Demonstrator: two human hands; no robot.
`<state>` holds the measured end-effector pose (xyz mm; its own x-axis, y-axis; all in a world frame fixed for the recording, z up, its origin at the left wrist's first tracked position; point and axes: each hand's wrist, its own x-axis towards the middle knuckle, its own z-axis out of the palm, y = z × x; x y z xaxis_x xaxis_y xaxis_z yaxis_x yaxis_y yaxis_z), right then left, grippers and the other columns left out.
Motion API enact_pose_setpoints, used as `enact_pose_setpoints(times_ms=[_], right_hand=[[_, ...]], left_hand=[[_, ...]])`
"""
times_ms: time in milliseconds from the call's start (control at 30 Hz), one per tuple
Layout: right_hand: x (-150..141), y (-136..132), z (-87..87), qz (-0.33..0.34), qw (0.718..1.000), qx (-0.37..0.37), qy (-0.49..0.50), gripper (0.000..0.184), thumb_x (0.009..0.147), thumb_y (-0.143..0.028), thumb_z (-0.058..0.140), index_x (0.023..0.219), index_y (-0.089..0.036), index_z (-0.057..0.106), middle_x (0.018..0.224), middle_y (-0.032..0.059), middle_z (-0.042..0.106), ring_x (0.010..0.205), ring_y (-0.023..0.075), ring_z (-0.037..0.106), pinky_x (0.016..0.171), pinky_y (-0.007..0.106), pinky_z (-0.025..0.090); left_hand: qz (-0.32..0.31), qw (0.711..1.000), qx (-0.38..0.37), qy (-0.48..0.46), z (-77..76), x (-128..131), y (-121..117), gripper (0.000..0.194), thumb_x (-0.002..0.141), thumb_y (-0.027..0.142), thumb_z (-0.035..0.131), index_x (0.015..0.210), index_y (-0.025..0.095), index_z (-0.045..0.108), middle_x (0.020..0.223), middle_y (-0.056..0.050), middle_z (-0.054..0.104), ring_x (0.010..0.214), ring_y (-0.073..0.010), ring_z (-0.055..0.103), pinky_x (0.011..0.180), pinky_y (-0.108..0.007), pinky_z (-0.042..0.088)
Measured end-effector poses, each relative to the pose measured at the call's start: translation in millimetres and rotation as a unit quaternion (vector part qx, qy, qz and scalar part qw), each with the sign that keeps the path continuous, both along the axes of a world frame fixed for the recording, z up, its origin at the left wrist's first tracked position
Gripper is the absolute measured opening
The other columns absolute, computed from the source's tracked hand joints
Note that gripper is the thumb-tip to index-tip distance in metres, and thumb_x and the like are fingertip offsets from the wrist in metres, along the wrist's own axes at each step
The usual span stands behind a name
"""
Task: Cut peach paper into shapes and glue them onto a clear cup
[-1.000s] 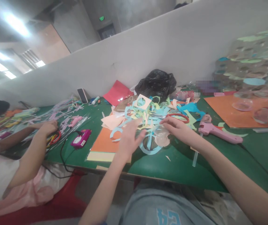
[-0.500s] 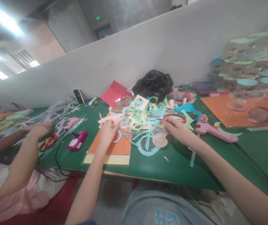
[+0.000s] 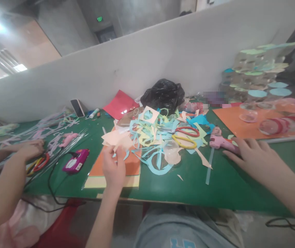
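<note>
My left hand [image 3: 114, 167] is closed on a piece of peach paper [image 3: 123, 142], held up over the orange sheets [image 3: 132, 165]. My right hand [image 3: 253, 155] is at the handle of a pink glue gun [image 3: 221, 143], thumb apart from the other fingers. Part of the handle is hidden under the hand, and I cannot tell whether they touch. A clear glue stick [image 3: 209, 167] sticks out of the gun. Between my hands are scissors with red and yellow handles [image 3: 184, 141], lying on a heap of cut paper scraps [image 3: 144, 132]. A clear plastic piece [image 3: 171, 147] sits at the heap's front.
A black plastic bag [image 3: 163, 93] and red paper [image 3: 120, 105] lie by the wall. At right, clear bottles [image 3: 279, 125] rest on an orange board [image 3: 230, 120]. A purple power box [image 3: 76, 162] and a co-worker's hand [image 3: 32, 148] are at left.
My right hand has left the scissors on the scraps and moved right to the glue gun. My left hand has lifted the peach paper toward me. The view has shifted slightly.
</note>
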<state>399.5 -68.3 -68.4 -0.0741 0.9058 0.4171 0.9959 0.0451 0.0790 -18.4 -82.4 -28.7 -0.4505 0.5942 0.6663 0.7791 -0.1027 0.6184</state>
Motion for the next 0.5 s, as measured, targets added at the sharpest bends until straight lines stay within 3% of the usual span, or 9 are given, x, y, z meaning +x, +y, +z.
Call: enact_pose_setpoints(times_ms=[100,200,367,500], right_hand=[[2,4,-5.5,-0.018,0.994,-0.007,-0.103,0.042,0.096,-0.049,0.049,0.117,-0.014,0.059,0.109,0.0203,0.062,0.095,0.0373,0.057,0.071,0.042,0.045],[4,13,-8.1,-0.009,0.993,-0.017,-0.114,0.042,0.097,-0.048,0.050,0.116,-0.013,0.061,0.101,0.0192,0.063,0.091,0.0363,0.057,0.071,0.043,0.045],[14,29,-28.9,0.040,0.998,-0.040,-0.024,0.037,0.101,-0.031,0.038,0.126,-0.011,0.057,0.102,0.0190,0.062,0.096,0.0347,0.059,0.082,0.041,0.046],[17,30,-36.8,0.059,0.995,0.001,0.078,0.044,0.099,-0.034,0.033,0.128,-0.007,0.053,0.102,0.0211,0.059,0.094,0.0341,0.059,0.088,0.043,0.046]], left_hand=[[-0.063,0.995,-0.030,-0.067,-12.8,20,-14,0.032,0.090,0.051,0.056,0.102,0.021,0.054,0.093,-0.007,0.068,0.082,-0.0191,0.068,0.072,-0.030,0.054],[-0.117,0.986,-0.069,-0.094,-17.2,36,-24,0.029,0.091,0.048,0.056,0.102,0.021,0.056,0.095,-0.009,0.070,0.086,-0.0195,0.070,0.069,-0.029,0.056],[-0.165,0.978,-0.104,-0.075,-13.7,54,-38,0.025,0.093,0.045,0.052,0.092,0.021,0.059,0.080,-0.006,0.071,0.071,-0.0177,0.070,0.047,-0.021,0.049],[-0.159,0.980,-0.115,-0.037,-17.0,56,-46,0.027,0.092,0.047,0.053,0.090,0.022,0.061,0.072,-0.005,0.069,0.064,-0.0188,0.068,0.041,-0.023,0.045]])
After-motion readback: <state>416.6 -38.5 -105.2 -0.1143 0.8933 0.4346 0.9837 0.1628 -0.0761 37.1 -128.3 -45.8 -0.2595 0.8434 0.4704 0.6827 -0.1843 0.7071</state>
